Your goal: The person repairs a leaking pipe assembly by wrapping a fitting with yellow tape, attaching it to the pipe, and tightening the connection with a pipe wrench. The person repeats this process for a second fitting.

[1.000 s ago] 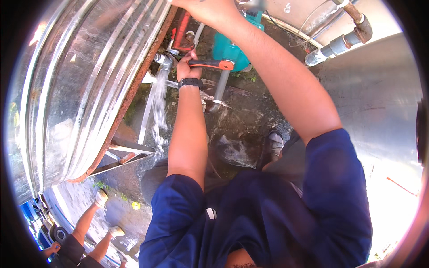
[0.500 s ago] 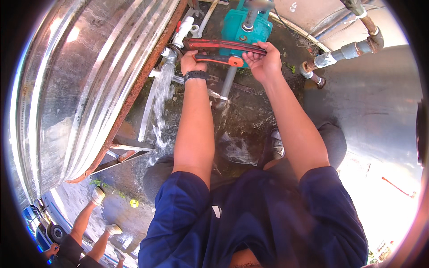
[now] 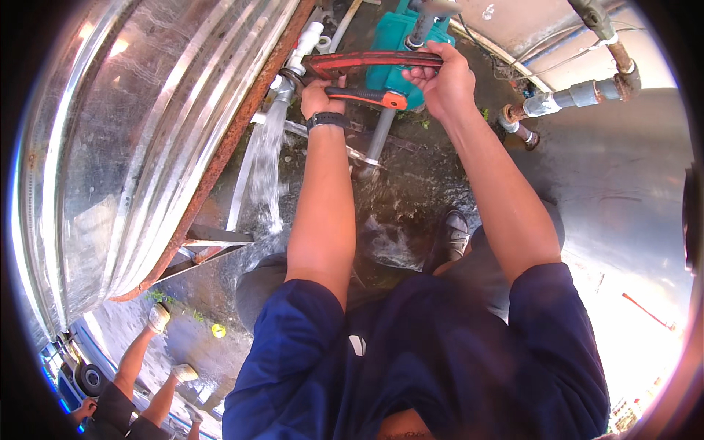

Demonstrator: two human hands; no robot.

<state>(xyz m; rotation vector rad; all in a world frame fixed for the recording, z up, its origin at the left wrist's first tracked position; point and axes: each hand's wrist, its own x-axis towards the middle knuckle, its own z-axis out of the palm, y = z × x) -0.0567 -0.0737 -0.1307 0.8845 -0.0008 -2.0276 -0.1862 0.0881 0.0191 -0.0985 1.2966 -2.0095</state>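
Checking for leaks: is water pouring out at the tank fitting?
Yes, water streams down from the white fitting where the red wrench is clamped.

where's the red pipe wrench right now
In the head view the red pipe wrench is top centre, gripped by the left hand and right hand, in front of the teal pump.

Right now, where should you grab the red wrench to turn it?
Grip the wrench at its handle ends, far from the jaws on the white fitting. The long handles give leverage; right hand already grips there from the right, left hand nearer the jaws.
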